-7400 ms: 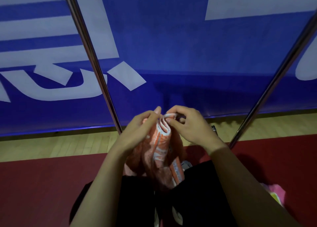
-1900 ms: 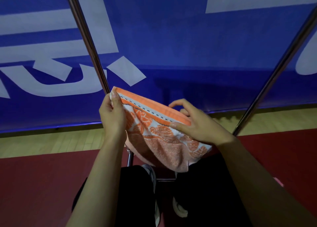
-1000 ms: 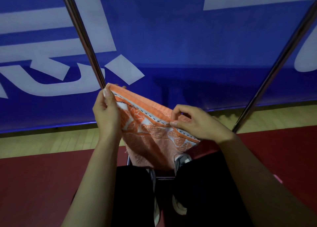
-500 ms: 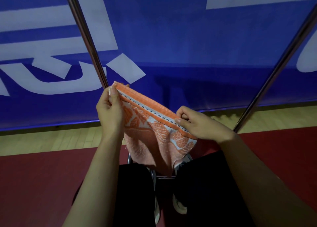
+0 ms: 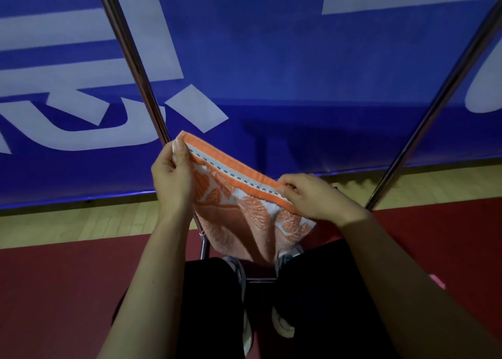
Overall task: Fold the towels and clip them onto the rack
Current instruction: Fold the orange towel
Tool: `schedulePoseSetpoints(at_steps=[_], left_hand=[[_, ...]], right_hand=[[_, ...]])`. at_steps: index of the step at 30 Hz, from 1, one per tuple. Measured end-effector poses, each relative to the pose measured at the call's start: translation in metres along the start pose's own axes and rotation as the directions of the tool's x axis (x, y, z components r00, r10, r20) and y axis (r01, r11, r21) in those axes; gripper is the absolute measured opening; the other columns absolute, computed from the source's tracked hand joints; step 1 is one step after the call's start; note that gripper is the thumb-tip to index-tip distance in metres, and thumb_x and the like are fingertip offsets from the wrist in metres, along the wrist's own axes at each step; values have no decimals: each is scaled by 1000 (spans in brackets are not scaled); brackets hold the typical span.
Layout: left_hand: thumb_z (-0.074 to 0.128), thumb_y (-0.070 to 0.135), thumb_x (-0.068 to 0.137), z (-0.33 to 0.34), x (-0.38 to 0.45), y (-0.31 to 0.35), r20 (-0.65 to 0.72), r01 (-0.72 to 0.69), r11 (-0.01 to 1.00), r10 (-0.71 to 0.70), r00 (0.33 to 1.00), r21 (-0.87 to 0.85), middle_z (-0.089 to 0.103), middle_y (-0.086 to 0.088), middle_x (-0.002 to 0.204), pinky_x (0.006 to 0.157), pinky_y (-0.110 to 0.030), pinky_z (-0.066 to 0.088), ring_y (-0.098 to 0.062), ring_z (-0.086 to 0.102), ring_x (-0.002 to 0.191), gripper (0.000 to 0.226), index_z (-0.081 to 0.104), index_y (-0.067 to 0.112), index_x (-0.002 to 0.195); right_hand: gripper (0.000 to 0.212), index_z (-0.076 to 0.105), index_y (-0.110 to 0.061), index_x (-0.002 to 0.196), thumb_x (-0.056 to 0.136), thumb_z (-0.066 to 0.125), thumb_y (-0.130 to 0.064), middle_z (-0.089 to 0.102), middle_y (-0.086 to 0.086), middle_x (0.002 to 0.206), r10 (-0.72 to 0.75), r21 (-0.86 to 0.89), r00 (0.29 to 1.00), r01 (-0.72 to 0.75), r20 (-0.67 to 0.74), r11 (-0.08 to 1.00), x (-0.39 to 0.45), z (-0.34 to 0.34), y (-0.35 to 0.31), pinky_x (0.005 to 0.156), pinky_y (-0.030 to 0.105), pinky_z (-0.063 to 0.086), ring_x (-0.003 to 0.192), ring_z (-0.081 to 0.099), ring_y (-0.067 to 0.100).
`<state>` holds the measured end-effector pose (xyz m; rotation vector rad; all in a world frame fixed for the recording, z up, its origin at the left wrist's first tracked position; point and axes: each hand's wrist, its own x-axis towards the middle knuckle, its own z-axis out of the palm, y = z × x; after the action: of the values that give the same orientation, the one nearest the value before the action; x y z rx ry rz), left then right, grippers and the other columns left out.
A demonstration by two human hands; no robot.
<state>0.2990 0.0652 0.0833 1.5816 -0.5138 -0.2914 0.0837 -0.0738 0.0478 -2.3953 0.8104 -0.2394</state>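
Observation:
An orange towel [image 5: 239,212] with a white leaf pattern and an orange hem hangs folded between my hands, in front of my legs. My left hand [image 5: 172,179] pinches the upper left corner of the hem, thumb and fingers upright. My right hand [image 5: 316,198] pinches the lower right end of the same hem, so the top edge slopes down to the right. The rack shows as two metal poles: the left pole [image 5: 130,59] rises just behind my left hand, the right pole [image 5: 440,97] slants up to the right. No clips are visible.
A blue banner [image 5: 271,59] with white lettering stands close behind the rack. Below it runs a strip of wooden floor [image 5: 81,220], then red mat [image 5: 54,290]. A low rack crossbar [image 5: 260,279] lies between my shoes. Something pink [image 5: 438,282] lies at the right.
Seven seconds ago the towel was bunched between both hands. It has since been spread along its hem, and in the last second my right hand slid slightly outward along it.

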Motion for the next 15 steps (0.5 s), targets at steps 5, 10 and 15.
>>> schedulePoseSetpoints(at_steps=[5,10,15], left_hand=[[48,58,105,-2,3,-5,55,-48,987,40,998,153,75,-4,88,81,-54,64,-22,77,84,47,68,17,95],[63,44,101,2,-2,-6,256,-107,959,38,966,262,78,-1,87,79,-52,65,-17,78,81,29,70,18,93],[66,44,100,10,-10,-8,469,-136,932,-40,883,335,80,0,82,74,-49,66,-15,79,76,29,66,16,93]], right_hand=[[25,58,-24,83,105,51,-32,63,-6,71,37,22,984,-33,-172,999,-1,-5,3,68,45,48,68,59,13],[27,64,-20,81,100,58,-38,64,-3,70,80,31,963,-75,-257,997,0,-5,1,65,45,49,68,59,16],[32,61,-23,73,99,60,-43,56,-1,58,158,36,947,-154,-280,987,2,-5,-5,61,39,45,62,55,15]])
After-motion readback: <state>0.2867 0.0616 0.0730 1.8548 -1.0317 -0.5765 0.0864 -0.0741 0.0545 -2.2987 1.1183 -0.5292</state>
